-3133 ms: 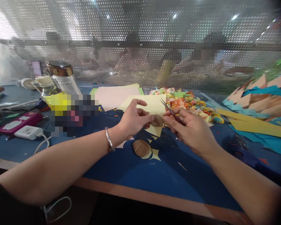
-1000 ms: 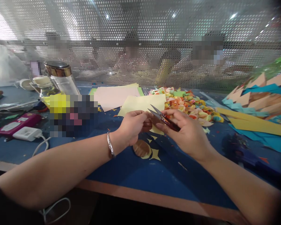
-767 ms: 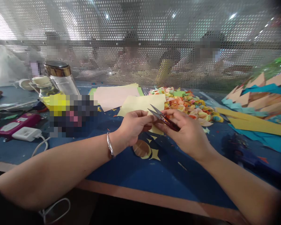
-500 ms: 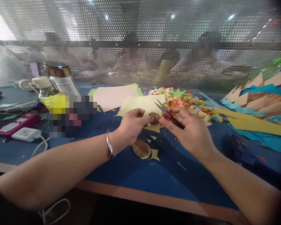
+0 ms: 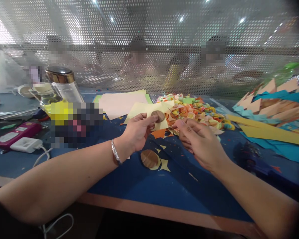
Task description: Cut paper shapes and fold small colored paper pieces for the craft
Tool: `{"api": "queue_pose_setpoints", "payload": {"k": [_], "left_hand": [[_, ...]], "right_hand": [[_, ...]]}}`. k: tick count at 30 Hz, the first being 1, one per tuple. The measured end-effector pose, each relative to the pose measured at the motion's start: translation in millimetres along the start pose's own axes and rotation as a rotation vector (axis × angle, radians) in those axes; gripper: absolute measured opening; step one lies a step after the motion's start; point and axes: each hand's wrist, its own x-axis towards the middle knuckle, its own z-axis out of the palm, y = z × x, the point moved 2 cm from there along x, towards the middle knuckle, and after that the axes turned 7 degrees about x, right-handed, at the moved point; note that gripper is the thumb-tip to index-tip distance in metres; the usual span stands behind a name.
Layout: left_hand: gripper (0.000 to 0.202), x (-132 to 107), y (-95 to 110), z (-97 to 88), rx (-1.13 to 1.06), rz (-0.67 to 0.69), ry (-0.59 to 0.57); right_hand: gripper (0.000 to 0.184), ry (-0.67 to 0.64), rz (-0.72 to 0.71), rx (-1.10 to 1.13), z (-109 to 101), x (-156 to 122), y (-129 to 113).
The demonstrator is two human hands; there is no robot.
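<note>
Left hand (image 5: 138,131) drew away; coloured paper pile (image 5: 198,114) beyond.

The left forearm (image 5: 64,177) slants up from the lower left, the right forearm (image 5: 254,191) from the lower right; the left hand (image 5: 137,132) pinches, thumb (image 5: 149,120) against curled fingers (image 5: 140,117), and the right hand (image 5: 199,139) faces it, apart, fingers bent behind its thumb

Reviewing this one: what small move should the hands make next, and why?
Probably bring the scissors in the right hand to the yellow paper and snip along the rim of the brown disc. The left hand pins the disc against the paper, which extends beyond that rim, and the scissors are close beside it.
</note>
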Motion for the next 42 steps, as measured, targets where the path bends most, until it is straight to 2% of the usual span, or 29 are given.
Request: {"api": "queue_pose_setpoints", "payload": {"k": [7,17,25,35,42], "left_hand": [[0.022,-0.4,-2.7,-0.3,-0.009,0.003,-0.070],[0.032,-4.9,-4.7,3.4,-0.003,-0.045,-0.093],[0.031,-3.9,-5.0,2.8,-0.030,-0.050,-0.105],[0.026,-3.6,-5.9,3.3,0.000,0.010,-0.142],[0.026,-4.7,-5.2,3.3,-0.009,0.011,-0.135]], "right_hand": [[0.057,-0.047,0.069,0.062,4.3,-2.6,-1.0],[0.065,-0.089,0.091,0.063,4.5,-5.1,0.0],[0.063,-0.116,0.089,0.068,5.0,-5.7,-1.6],[0.067,-0.109,0.109,0.045,4.1,-4.8,-2.4],[0.062,-0.075,0.080,0.015,3.8,-3.9,-1.5]]}}
